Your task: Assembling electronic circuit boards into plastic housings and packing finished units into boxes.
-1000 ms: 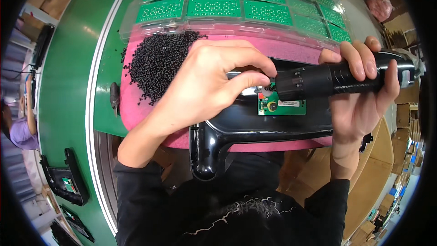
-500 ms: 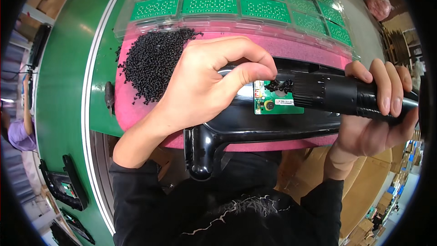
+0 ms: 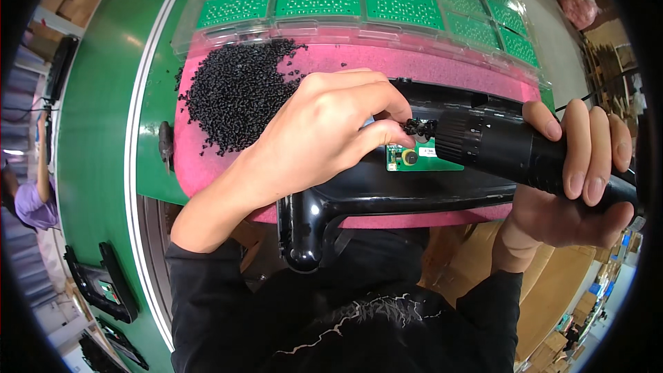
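My right hand (image 3: 559, 217) is wrapped round a black electric screwdriver (image 3: 494, 145), which lies nearly level and points left. Small black screws (image 3: 416, 128) cluster at the driver's tip. Thumb and forefinger of my left hand (image 3: 331, 124) are closed in a pinch on this cluster; how many they hold is hidden. Beneath the tip, a green circuit board (image 3: 445, 164) sits inside a glossy black plastic housing (image 3: 414, 200). My left hand and the driver cover part of the board. A tubular limb of the housing extends toward me at its left end.
A heap of black screws (image 3: 231, 103) lies on the pink mat (image 3: 324, 59), left of my hand. Beyond it stands a clear tray (image 3: 321, 30) of green circuit boards. More black housings (image 3: 103, 283) are on the green table at left. Another person's purple sleeve (image 3: 38, 204) shows at far left.
The screwdriver's tip has shifted slightly left and its rear end has dropped toward me. My left fingertips have lowered and come onto the screws at the tip.
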A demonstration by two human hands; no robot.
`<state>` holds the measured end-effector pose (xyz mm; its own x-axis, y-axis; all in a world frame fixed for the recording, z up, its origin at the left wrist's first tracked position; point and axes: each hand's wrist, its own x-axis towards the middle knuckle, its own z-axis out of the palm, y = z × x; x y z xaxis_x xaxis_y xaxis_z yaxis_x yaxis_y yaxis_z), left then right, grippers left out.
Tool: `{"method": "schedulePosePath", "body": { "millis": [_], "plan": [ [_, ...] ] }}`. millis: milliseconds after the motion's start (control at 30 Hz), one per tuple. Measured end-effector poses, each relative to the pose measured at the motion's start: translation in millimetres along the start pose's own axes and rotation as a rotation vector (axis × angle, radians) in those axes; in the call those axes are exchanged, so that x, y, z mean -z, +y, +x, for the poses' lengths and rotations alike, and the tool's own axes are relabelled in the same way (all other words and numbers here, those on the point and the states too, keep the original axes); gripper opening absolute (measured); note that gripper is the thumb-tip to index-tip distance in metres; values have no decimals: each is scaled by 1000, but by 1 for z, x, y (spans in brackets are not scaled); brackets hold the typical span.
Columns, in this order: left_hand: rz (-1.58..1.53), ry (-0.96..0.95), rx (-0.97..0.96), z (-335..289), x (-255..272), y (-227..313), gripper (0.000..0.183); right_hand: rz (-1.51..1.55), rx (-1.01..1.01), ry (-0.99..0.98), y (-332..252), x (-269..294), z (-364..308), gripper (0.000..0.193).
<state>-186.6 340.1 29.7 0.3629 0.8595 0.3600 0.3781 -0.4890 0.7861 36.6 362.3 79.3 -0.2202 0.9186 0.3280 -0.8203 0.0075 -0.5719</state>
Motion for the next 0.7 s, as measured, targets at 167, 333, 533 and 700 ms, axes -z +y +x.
{"method": "schedulePosePath", "body": {
  "millis": [167,333,533,700],
  "plan": [
    [2,-18,-42,-2,1,-3,22,-6,-64,-45,5,4,3,37],
    [228,61,-184,1,5,-7,23,35,-25,21,9,-5,7,37],
    [272,251,-144,0,5,-10,12,-60,12,82,-6,-7,12,33],
    [19,-3,-45,-1,-10,-10,7,-597,-123,-14,-28,17,11,24]
  ]
}}
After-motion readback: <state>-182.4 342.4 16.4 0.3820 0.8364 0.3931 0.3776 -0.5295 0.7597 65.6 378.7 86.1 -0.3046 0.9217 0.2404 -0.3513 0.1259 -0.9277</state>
